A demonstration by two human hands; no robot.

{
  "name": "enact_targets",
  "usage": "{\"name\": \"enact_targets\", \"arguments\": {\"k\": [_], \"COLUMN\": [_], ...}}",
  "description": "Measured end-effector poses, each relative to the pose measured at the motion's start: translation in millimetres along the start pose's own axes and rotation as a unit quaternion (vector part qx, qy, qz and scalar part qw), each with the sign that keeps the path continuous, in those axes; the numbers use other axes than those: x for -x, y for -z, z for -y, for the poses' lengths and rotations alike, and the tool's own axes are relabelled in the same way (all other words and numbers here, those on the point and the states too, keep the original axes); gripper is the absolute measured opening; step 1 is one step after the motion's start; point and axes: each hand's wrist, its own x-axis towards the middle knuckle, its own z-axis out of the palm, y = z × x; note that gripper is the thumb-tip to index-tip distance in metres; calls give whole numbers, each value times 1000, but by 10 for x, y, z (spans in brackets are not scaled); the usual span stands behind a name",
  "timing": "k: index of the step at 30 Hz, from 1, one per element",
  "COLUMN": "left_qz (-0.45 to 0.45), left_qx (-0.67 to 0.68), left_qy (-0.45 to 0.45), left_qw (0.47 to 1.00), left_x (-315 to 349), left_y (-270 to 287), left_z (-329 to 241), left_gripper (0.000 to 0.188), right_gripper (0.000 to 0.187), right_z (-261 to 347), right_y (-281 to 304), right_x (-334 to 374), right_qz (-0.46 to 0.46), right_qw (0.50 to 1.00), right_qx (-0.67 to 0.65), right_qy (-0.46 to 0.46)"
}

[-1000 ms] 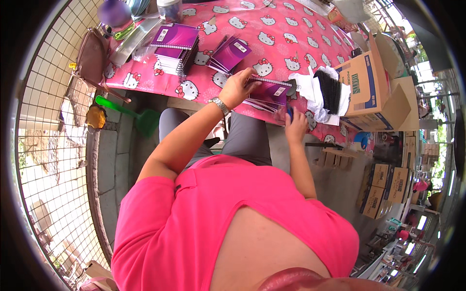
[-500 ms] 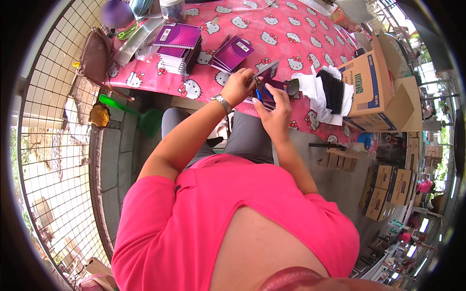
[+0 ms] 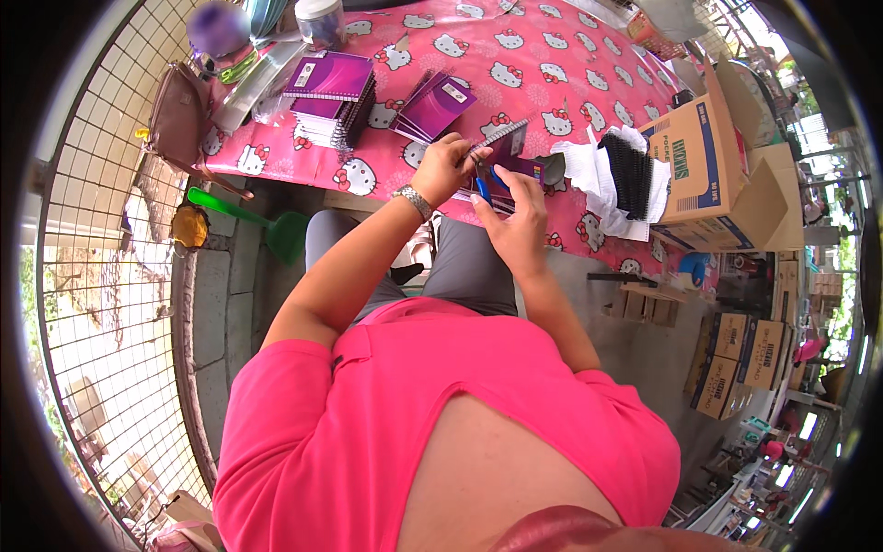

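Note:
At the table's near edge my left hand (image 3: 443, 169), with a metal watch on its wrist, pinches the wire coil end of a small purple spiral notebook (image 3: 511, 140). My right hand (image 3: 521, 210) is closed on blue-handled pliers (image 3: 484, 189), whose metal jaws meet the coil beside my left fingertips. The exact contact of jaws and wire is too small to make out. More purple notebooks (image 3: 441, 107) lie fanned out just beyond my left hand. Left of them stands a stack of the same notebooks (image 3: 328, 75).
White paper with black coils (image 3: 629, 179) lies to the right, against an open cardboard box (image 3: 685, 152). A brown bag (image 3: 179, 112) and a clear jar (image 3: 321, 20) are at the left. A green dustpan (image 3: 287, 235) stands below the table by the wire mesh wall (image 3: 110, 248).
Both hands have shifted slightly, the notebook tilting a little with them. The pliers remain at the coil in my right hand.

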Motion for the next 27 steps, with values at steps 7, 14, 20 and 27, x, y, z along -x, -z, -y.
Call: {"name": "enact_targets", "arguments": {"k": [7,14,20,27], "left_qz": [-37,-3,-29,-20], "left_qx": [70,73,61,76], "left_qy": [-12,30,-28,-10], "left_qw": [997,997,997,997], "left_x": [18,66,95,140], "left_y": [57,73,63,52], "left_z": [-103,-59,-49,-88], "left_gripper": [22,12,11,11], "right_gripper": [49,47,41,43], "right_z": [-118,-55,-9,49], "right_y": [36,29,33,95], "right_x": [-31,-21,64,-10], "right_qz": [0,11,70,12], "right_qw": [997,991,986,998], "right_qx": [64,121,-72,66], "right_qy": [32,49,-136,7]}}
